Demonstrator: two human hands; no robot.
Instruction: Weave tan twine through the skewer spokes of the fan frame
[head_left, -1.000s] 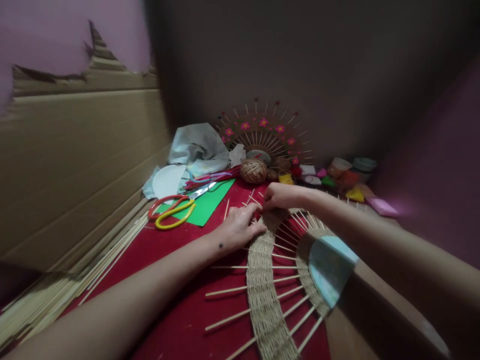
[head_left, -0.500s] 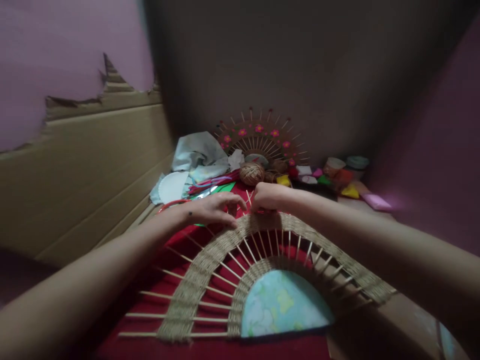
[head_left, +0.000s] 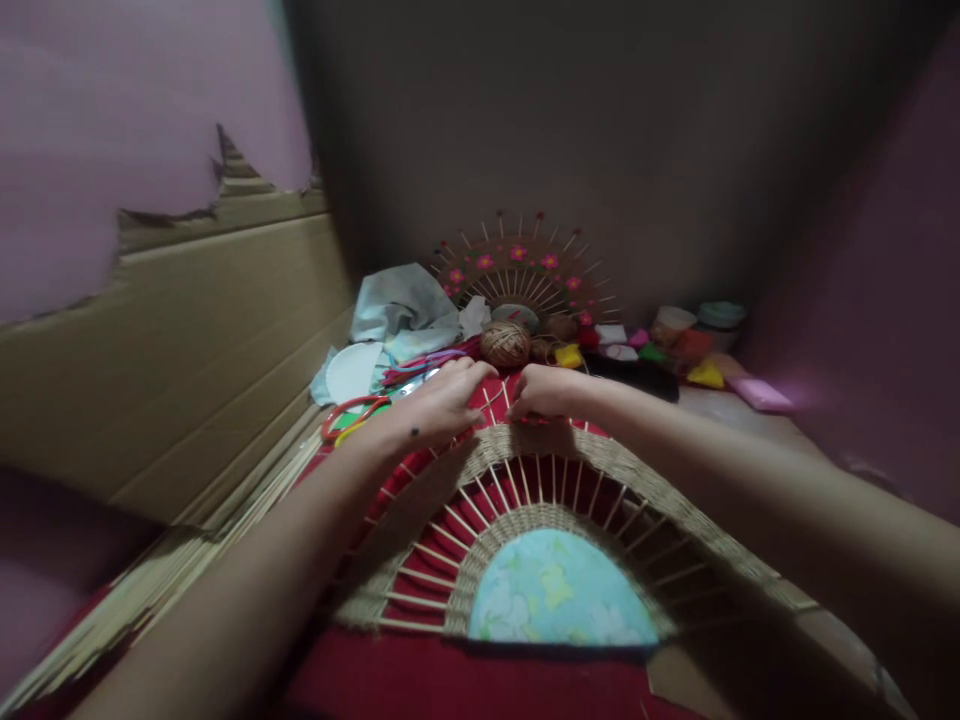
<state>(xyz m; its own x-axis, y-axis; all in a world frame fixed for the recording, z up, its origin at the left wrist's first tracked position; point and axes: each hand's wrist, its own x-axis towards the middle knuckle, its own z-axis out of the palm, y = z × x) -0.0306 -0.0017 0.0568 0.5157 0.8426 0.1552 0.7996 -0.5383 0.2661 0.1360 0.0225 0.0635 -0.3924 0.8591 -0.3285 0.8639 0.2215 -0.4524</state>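
A half-round woven fan frame (head_left: pixel 420 512) with thin radiating sticks and a pale blue floral half-disc (head_left: pixel 559 590) lies on red cloth (head_left: pixel 450 680). At its top outer edge my left hand (head_left: pixel 452 400) hovers with fingers curved and apart, nothing seen between them. Close to its right, my right hand (head_left: pixel 536 392) is closed at the top of the woven band; what it pinches is too small to make out. A thin strand shows between the two hands near the stick tips.
A twine ball (head_left: pixel 505 344) sits behind the hands, before a flower-decorated fan (head_left: pixel 517 262). Orange-handled scissors (head_left: pixel 352 415) and a crumpled pale cloth (head_left: pixel 405 303) are at left. Cardboard (head_left: pixel 240 330) stands along the left; colourful packets and a pink item (head_left: pixel 761 392) lie right.
My left hand has moved up a little and its wrist has turned. The fan frame sits slightly higher in view, and the scissors show more. My right hand has barely moved.
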